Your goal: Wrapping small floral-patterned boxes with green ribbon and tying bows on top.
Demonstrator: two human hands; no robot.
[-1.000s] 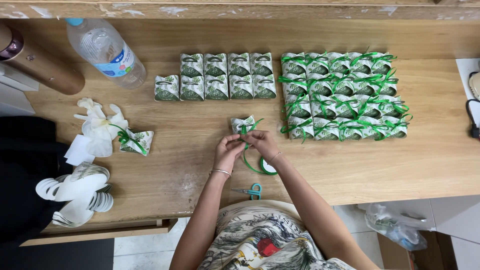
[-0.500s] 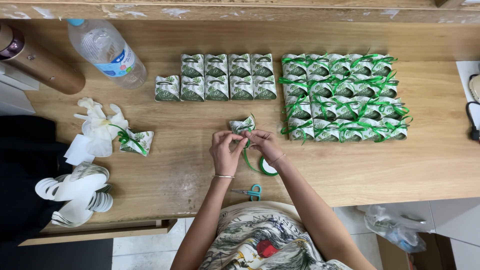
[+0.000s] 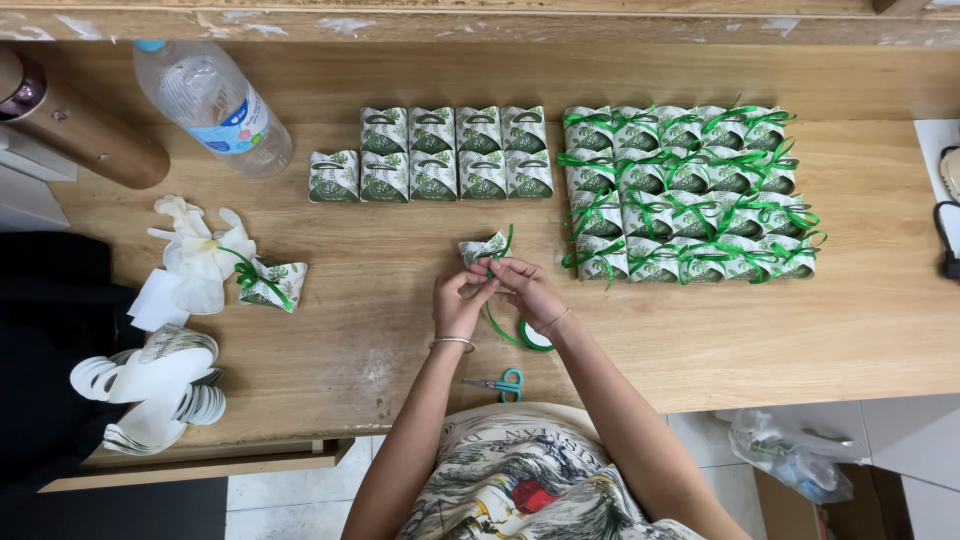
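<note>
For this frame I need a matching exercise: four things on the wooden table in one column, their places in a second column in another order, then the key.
Things:
1. clear plastic water bottle
2. small teal-handled scissors
3. block of green-ribboned patterned gift boxes
4. white paper flower

Places:
A. table's near edge, between the forearms
B. far left, lying on its side
C. right of the unribboned boxes
D. left, beside a lone ribboned box

Pairs: 1-B, 2-A, 3-C, 4-D

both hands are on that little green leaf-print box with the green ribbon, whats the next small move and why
Probably pull the thin green ribbon snug and finish the bow. Both the left hand and right hand pinch it at the top of the small green leaf-print paper box, and it trails loose to the ribbon spool. The boxes grouped on the right already wear bows.
</note>
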